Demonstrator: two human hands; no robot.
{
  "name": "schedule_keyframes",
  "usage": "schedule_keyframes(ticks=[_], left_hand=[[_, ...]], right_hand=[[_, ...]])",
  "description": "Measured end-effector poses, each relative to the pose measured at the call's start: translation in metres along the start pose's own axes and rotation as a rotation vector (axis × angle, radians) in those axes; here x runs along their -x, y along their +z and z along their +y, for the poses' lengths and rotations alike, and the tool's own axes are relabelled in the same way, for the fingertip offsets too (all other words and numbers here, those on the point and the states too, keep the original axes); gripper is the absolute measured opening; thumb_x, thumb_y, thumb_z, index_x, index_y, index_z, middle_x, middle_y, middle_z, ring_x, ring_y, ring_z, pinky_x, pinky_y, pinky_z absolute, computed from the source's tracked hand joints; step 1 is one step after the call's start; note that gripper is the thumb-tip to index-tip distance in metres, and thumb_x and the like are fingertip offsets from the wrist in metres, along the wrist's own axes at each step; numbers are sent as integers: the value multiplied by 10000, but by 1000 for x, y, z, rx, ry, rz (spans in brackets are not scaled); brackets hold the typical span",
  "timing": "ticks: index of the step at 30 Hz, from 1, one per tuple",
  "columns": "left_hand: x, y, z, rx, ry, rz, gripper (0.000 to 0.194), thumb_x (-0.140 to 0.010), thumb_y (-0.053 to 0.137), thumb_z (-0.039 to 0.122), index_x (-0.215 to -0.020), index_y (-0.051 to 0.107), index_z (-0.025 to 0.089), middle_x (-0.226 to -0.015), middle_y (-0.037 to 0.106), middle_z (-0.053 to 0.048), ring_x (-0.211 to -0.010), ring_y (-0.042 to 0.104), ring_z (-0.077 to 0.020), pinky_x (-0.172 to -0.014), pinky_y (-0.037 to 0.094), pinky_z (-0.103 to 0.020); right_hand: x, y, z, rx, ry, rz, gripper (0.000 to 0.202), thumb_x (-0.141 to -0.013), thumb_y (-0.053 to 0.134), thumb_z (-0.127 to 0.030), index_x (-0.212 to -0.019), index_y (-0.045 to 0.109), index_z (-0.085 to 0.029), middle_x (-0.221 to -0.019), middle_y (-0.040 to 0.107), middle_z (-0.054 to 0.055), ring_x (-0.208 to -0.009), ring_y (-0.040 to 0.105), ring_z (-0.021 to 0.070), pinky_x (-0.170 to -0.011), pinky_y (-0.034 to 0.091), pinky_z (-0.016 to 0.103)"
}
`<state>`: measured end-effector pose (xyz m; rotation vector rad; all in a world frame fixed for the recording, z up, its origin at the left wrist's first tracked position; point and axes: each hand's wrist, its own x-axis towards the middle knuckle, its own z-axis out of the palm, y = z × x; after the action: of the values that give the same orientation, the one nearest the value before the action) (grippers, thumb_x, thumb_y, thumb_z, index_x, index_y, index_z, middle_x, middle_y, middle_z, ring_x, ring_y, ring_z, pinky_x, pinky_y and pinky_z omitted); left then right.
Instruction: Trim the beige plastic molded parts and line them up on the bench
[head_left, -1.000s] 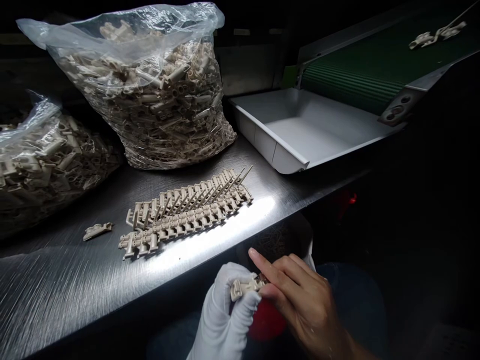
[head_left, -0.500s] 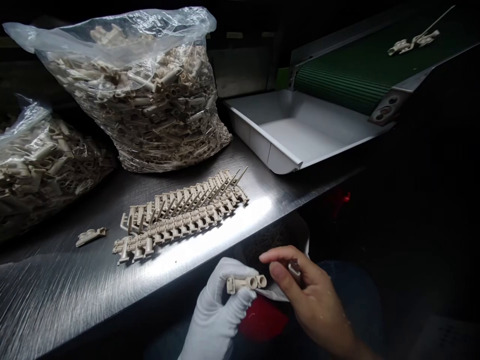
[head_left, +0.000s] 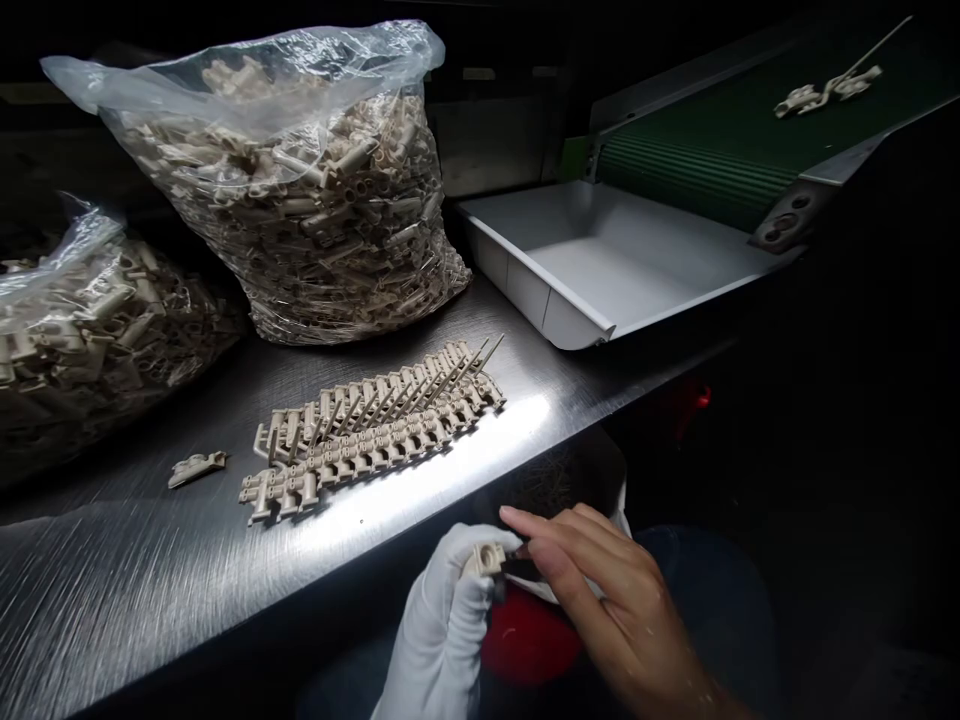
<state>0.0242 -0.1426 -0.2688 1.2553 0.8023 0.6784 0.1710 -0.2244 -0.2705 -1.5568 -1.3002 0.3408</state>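
Note:
My left hand (head_left: 442, 620), in a white glove, grips a beige moulded plastic part (head_left: 489, 560) between thumb and fingers. One end of the part, with a round opening, faces up toward me. My bare right hand (head_left: 611, 585) is closed around a small tool (head_left: 520, 553). Only its thin dark tip shows, touching or very near the part's right side; the rest is hidden in the hand, so I cannot tell its kind. On the metal table above my hands lie rows of beige moulded parts (head_left: 375, 430), many with thin stems attached.
A single beige part (head_left: 197, 468) lies left of the rows. Two clear bags (head_left: 300, 200) (head_left: 90, 330) full of parts stand behind. At the back right, a white tray (head_left: 540, 300) sits below a green conveyor (head_left: 697, 160) carrying a stemmed piece (head_left: 825, 92). Below the table edge is a bin (head_left: 619, 500) with thin scraps.
My left hand has turned the plastic part so its end faces me. My right hand has moved left, bringing the tool's tip to the part. The camera view has shifted slightly.

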Motion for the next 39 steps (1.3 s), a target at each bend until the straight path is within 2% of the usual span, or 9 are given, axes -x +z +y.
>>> schedule_keyframes(ticks=[4, 7, 13, 19, 27, 31, 33, 36, 39], left_hand=[[0, -3, 2, -86, 38, -87, 231, -1034, 589, 435, -1019, 795, 333, -884, 711, 13, -824, 667, -167, -826, 490, -242], [0, -5, 2, -113, 46, -89, 216, -1036, 590, 411, -1034, 798, 353, -920, 712, 7, -875, 673, -182, -857, 479, -254], [-1, -9, -1, -160, 65, -109, 197, -1042, 580, 365, -984, 758, 306, -965, 694, -15, -882, 648, -185, -900, 476, -262], [-5, -17, 3, -209, 167, -251, 207, -1084, 498, 273, -1038, 694, 317, -994, 637, 5, -919, 623, -161, -916, 475, -259], [-8, -20, 3, -163, 156, -323, 185, -1073, 522, 283, -1003, 688, 327, -983, 607, 13, -906, 610, -163, -904, 463, -264], [-7, -19, 1, -120, 70, -353, 220, -1080, 496, 331, -955, 674, 296, -944, 578, 10, -870, 581, -160, -858, 459, -266], [-8, -19, 1, -123, 7, -366, 260, -1081, 489, 367, -917, 668, 273, -919, 562, 9, -847, 555, -158, -846, 453, -266], [-11, -19, 5, -95, -80, -385, 300, -1077, 482, 411, -909, 678, 258, -924, 579, 5, -850, 559, -163, -839, 465, -268], [-14, -18, 10, -95, -128, -360, 247, -1066, 501, 405, -1005, 702, 274, -975, 635, 4, -916, 599, -180, -897, 478, -286]], right_hand=[[2, 6, -1, -38, 71, 110, 83, -1019, 654, -231, -1061, 717, -264, -917, 758, -35, -809, 727, 117, -729, 563, 189], [3, 8, 0, -34, 62, 130, 68, -1010, 663, -220, -958, 685, -257, -838, 724, -51, -743, 712, 102, -707, 560, 168], [2, 8, 2, 63, -38, 163, 67, -1008, 655, -168, -991, 664, -232, -857, 734, -15, -767, 706, 135, -716, 556, 230], [-2, 2, 3, 98, -228, 155, 170, -938, 700, -29, -1014, 677, -179, -851, 739, 27, -790, 704, 154, -721, 555, 276], [-3, -5, 3, -1, -207, 60, 185, -911, 727, -20, -972, 700, -192, -839, 758, 6, -758, 724, 140, -732, 569, 267], [-1, -7, 3, -133, -91, 3, 127, -948, 715, -89, -934, 708, -216, -835, 759, -13, -765, 732, 128, -728, 573, 228], [-2, -8, 3, -209, 74, -78, 97, -990, 695, -185, -906, 707, -233, -818, 753, -30, -738, 726, 112, -682, 556, 192], [-5, -9, 5, -295, 334, -245, 222, -1053, 611, -367, -886, 671, -235, -748, 701, -38, -687, 687, 108, -618, 524, 178], [-7, -8, 10, -197, 352, -216, 268, -1097, 505, -401, -941, 652, -240, -806, 687, -28, -738, 668, 118, -667, 520, 202]])
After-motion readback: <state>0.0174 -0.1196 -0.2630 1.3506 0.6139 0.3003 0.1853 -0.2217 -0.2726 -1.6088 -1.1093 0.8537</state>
